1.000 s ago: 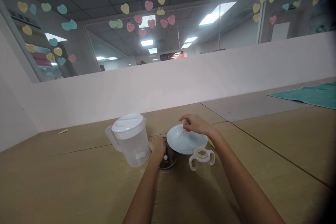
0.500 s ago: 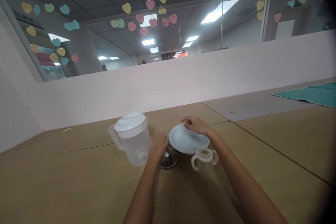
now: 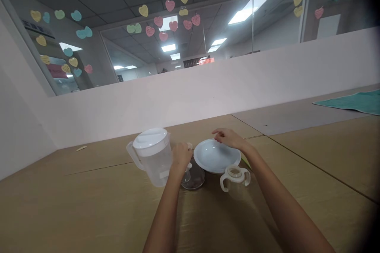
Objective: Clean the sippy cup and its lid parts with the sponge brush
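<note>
My left hand (image 3: 180,156) is closed around the top of a small dark glass lid (image 3: 194,178) with a white knob, next to a clear plastic pitcher (image 3: 152,159) that has a white lid. My right hand (image 3: 229,138) hovers over the far rim of a white plate (image 3: 214,157), fingers pinched together. What they pinch is too small to make out. A clear two-handled cup (image 3: 235,178) stands just in front of the plate, near my right forearm.
The things stand on a tan wooden table (image 3: 89,205) against a low white wall. A teal cloth (image 3: 354,101) lies at the far right. A small pale stick (image 3: 80,148) lies at the back left. Paper hearts are stuck on the glass above.
My left hand has risen from flat on the glass lid and tilted it up. My right hand moved from over the plate's middle to its far rim, and the thin sliver it held no longer shows.
</note>
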The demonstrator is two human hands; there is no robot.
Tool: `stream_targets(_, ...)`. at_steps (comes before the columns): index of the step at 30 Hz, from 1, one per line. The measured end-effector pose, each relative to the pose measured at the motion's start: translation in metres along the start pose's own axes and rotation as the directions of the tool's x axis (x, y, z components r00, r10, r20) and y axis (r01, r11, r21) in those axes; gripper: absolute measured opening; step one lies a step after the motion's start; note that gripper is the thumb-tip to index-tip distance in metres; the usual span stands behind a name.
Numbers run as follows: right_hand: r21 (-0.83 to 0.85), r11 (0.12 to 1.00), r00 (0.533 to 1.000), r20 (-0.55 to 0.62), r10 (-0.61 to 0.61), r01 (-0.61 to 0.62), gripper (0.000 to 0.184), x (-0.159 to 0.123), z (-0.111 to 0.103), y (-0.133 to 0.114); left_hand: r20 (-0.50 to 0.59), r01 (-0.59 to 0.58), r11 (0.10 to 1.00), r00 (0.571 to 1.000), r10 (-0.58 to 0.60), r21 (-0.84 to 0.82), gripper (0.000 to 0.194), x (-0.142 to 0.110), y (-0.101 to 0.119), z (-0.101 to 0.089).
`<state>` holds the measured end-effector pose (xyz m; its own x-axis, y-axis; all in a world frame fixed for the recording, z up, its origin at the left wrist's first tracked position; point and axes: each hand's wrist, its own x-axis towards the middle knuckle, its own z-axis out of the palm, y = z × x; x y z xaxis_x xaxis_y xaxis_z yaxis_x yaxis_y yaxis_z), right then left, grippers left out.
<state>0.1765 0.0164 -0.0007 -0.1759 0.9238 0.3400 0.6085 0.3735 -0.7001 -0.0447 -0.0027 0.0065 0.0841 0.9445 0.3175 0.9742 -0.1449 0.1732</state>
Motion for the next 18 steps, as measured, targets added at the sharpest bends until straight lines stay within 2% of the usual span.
stream_targets(3, 0.093, 0.99, 0.983, -0.164, -0.086, 0.102, 0.035, -0.009, -0.021, -0.017, -0.104, -0.094, 0.991, 0.991, 0.084, -0.095, 0.031, -0.003, 0.009, -0.012)
stream_targets(5, 0.126, 0.973, 0.944, -0.295, -0.151, 0.195, 0.032, -0.018, -0.035, -0.031, -0.181, -0.203, 0.937, 0.971, 0.156, -0.285, 0.027, -0.002, 0.015, -0.015)
stream_targets(6, 0.133, 0.963, 0.918, -0.356, -0.173, 0.233, 0.03, -0.024, -0.042, -0.039, -0.212, -0.255, 0.874, 0.961, 0.18, -0.414, 0.025, -0.002, 0.018, -0.014)
stream_targets(8, 0.171, 0.945, 0.875, -0.452, -0.176, 0.278, 0.03, -0.038, -0.052, -0.058, -0.229, -0.309, 0.684, 0.951, 0.209, -0.66, 0.021, 0.0, 0.024, -0.01)
stream_targets(11, 0.257, 0.889, 0.816, -0.545, -0.191, 0.38, 0.032, -0.058, -0.058, -0.085, -0.165, -0.274, 0.435, 0.948, 0.272, -0.858, 0.025, -0.001, 0.033, -0.004)
stream_targets(13, 0.28, 0.857, 0.785, -0.585, -0.206, 0.433, 0.032, -0.067, -0.056, -0.098, -0.13, -0.241, 0.331, 0.937, 0.324, -0.913, 0.026, -0.003, 0.037, -0.002)
stream_targets(16, 0.251, 0.845, 0.757, -0.607, -0.244, 0.473, 0.032, -0.07, -0.048, -0.108, -0.112, -0.216, 0.255, 0.923, 0.367, -0.943, 0.025, -0.008, 0.042, -0.004)
stream_targets(18, 0.184, 0.872, 0.771, -0.571, -0.281, 0.454, 0.031, -0.068, -0.043, -0.108, -0.11, -0.213, 0.251, 0.922, 0.371, -0.944, 0.023, -0.01, 0.043, -0.006)
